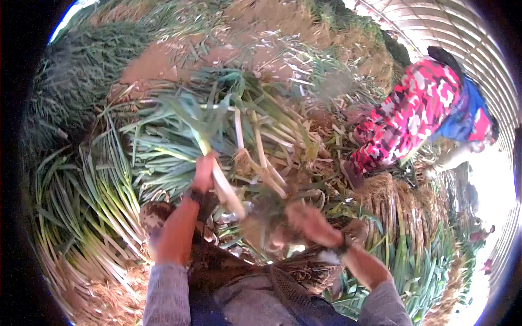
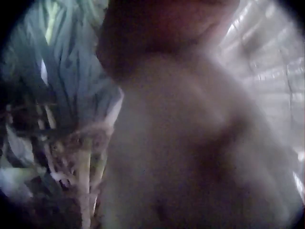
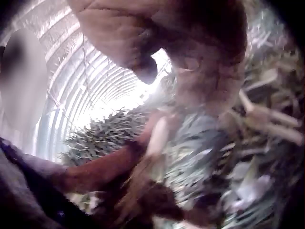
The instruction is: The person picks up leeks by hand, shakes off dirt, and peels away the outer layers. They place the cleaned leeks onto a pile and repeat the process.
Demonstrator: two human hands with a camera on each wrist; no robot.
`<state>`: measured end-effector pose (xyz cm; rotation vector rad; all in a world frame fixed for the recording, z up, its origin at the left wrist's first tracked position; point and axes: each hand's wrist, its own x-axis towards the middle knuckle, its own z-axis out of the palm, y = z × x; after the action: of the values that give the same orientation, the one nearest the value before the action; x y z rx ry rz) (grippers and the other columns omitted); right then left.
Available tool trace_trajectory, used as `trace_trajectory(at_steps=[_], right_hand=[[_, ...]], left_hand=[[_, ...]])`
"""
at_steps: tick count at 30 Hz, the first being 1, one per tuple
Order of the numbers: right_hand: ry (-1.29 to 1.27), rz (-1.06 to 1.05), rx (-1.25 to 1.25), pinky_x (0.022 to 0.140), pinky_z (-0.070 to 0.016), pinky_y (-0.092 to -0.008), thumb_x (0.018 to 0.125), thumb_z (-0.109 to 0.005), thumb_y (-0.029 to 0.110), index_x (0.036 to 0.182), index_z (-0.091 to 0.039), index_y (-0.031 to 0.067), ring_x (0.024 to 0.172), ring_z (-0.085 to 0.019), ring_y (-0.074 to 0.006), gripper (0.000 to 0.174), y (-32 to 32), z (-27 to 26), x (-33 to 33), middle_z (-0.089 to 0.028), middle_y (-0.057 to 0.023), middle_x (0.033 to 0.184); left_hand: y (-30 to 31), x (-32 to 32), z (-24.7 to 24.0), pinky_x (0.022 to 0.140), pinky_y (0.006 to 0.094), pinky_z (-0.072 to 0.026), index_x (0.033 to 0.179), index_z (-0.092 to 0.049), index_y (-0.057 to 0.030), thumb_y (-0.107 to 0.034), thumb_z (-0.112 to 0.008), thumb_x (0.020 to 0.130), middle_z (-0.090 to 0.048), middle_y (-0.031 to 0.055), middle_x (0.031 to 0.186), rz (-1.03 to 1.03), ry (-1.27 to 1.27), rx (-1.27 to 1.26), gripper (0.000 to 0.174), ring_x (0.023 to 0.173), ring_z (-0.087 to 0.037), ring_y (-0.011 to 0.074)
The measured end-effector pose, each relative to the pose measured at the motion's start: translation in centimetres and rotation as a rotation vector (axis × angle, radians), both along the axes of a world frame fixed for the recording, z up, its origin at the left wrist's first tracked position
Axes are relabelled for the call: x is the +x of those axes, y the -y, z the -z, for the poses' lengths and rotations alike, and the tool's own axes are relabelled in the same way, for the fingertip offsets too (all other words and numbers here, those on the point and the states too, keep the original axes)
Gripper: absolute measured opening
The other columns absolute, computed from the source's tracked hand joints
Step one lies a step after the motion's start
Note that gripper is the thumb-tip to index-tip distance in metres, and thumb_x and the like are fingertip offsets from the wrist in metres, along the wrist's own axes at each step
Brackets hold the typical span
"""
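My left hand grips a leek around its pale stem. Its green leaves point up and away, while the root end slants down toward my lap. In the right wrist view the leek's brown roots hang below the white stem. My right hand, blurred, is to the right of that root end and apart from it. Its thumb and fingers are spread with a gap between them, and nothing shows in the gap. Blurred skin of the left hand fills most of the left wrist view.
Loose leeks lie just ahead on a large leafy pile. More leeks spread at the left. Root-end bundles stand at the right. Beyond them a person in red camouflage trousers bends over, under a ribbed arched roof.
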<state>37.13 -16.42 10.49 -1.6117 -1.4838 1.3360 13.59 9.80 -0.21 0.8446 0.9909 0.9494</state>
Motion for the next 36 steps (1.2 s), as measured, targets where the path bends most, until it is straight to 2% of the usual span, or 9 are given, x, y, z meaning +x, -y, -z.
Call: trace_trajectory(at_steps=[6, 8, 11, 15, 25, 29, 30, 32, 36], right_hand=[[0.202, 0.304, 0.304, 0.068, -0.0524, -0.0275, 0.092, -0.064, 0.029, 0.122, -0.052, 0.0007, 0.086, -0.061, -0.0124, 0.043, -10.5, -1.9, 0.4, -0.063, -0.0081, 0.103], [-0.121, 0.226, 0.429, 0.087, -0.0455, -0.0394, 0.095, -0.051, 0.013, 0.126, -0.053, 0.0085, 0.108, -0.055, -0.0231, 0.032, -13.2, -1.2, -0.3, -0.060, -0.0093, 0.093], [0.154, 0.184, 0.507, 0.087, -0.0448, -0.0397, 0.097, -0.049, 0.017, 0.131, -0.051, 0.0124, 0.107, -0.053, -0.0239, 0.035, -16.7, 7.8, 2.2, -0.059, -0.0072, 0.090], [-0.017, 0.308, 0.302, 0.062, -0.0489, -0.0259, 0.097, -0.051, 0.014, 0.117, -0.059, 0.0088, 0.074, -0.056, -0.0144, 0.023, -10.0, -2.8, -3.5, -0.057, -0.0010, 0.084], [-0.470, 0.566, 0.635, 0.084, -0.0526, -0.0345, 0.088, -0.065, 0.006, 0.120, -0.053, 0.0058, 0.097, -0.061, -0.0192, 0.034, -5.0, -4.7, 3.0, -0.061, -0.0064, 0.110], [-0.415, 1.141, 0.574, 0.066, -0.0580, -0.0340, 0.090, -0.064, 0.028, 0.110, -0.058, 0.0054, 0.088, -0.064, -0.0206, 0.031, -6.4, -8.9, 13.8, -0.063, -0.0090, 0.099], [-0.607, 0.928, 0.616, 0.067, -0.0572, -0.0336, 0.087, -0.068, 0.024, 0.110, -0.060, 0.0051, 0.084, -0.065, -0.0200, 0.031, -6.7, -9.2, 13.9, -0.065, -0.0070, 0.098], [0.425, 0.709, 0.158, 0.071, -0.0567, -0.0327, 0.086, -0.070, 0.023, 0.112, -0.061, 0.0030, 0.083, -0.066, -0.0184, 0.034, -7.5, -9.2, 10.1, -0.067, -0.0070, 0.098], [0.473, 0.135, 0.341, 0.076, -0.0557, -0.0288, 0.081, -0.073, 0.035, 0.119, -0.059, 0.0026, 0.087, -0.066, -0.0158, 0.051, -10.5, -1.8, -0.7, -0.068, -0.0125, 0.104]], left_hand=[[7.0, 1.3, -2.6, 0.041, 0.0265, -0.0434, 0.093, -0.059, -0.0003, -0.019, -0.064, 0.079, -0.057, 0.0039, 0.064, 0.432, 0.113, 0.004, 0.024, 0.045, -0.052, 0.0134], [9.1, 1.9, -4.2, 0.044, 0.0253, -0.0449, 0.096, -0.059, 0.0019, -0.016, -0.063, 0.081, -0.058, 0.0040, 0.069, 0.470, 0.217, -0.063, 0.024, 0.050, -0.055, 0.0125], [10.1, 1.9, -3.8, 0.045, 0.0244, -0.0432, 0.095, -0.059, 0.0019, -0.014, -0.062, 0.082, -0.059, 0.0041, 0.073, 0.514, 0.390, -0.104, 0.021, 0.054, -0.054, 0.0109], [6.9, 1.0, -0.9, 0.039, 0.0309, -0.0463, 0.091, -0.060, 0.0015, -0.023, -0.054, 0.084, -0.055, 0.0066, 0.058, 0.347, -0.030, 0.011, 0.026, 0.043, -0.053, 0.0172], [3.3, 0.3, 0.4, 0.054, 0.0325, -0.0499, 0.091, -0.057, -0.0022, -0.035, -0.058, 0.084, -0.056, 0.0054, 0.071, 0.233, 0.277, -0.277, 0.034, 0.059, -0.055, 0.0180], [5.1, -0.5, 1.2, 0.052, 0.0307, -0.0488, 0.091, -0.057, -0.0006, -0.022, -0.065, 0.082, -0.057, 0.0052, 0.070, 0.180, 0.114, -0.092, 0.025, 0.059, -0.056, 0.0171], [5.3, -0.3, 2.4, 0.051, 0.0301, -0.0481, 0.092, -0.057, -0.0002, -0.017, -0.067, 0.081, -0.058, 0.0052, 0.070, 0.201, -0.038, -0.140, 0.022, 0.059, -0.056, 0.0167], [6.9, 0.5, 4.4, 0.050, 0.0297, -0.0476, 0.093, -0.057, -0.0001, -0.014, -0.068, 0.081, -0.059, 0.0046, 0.070, 0.176, -0.095, 0.128, 0.021, 0.058, -0.056, 0.0164], [10.2, 2.9, 1.3, 0.052, 0.0353, -0.0482, 0.102, -0.055, 0.0000, -0.021, -0.068, 0.082, -0.062, 0.0084, 0.075, 0.168, -0.341, 0.480, 0.032, 0.060, -0.059, 0.0228]])
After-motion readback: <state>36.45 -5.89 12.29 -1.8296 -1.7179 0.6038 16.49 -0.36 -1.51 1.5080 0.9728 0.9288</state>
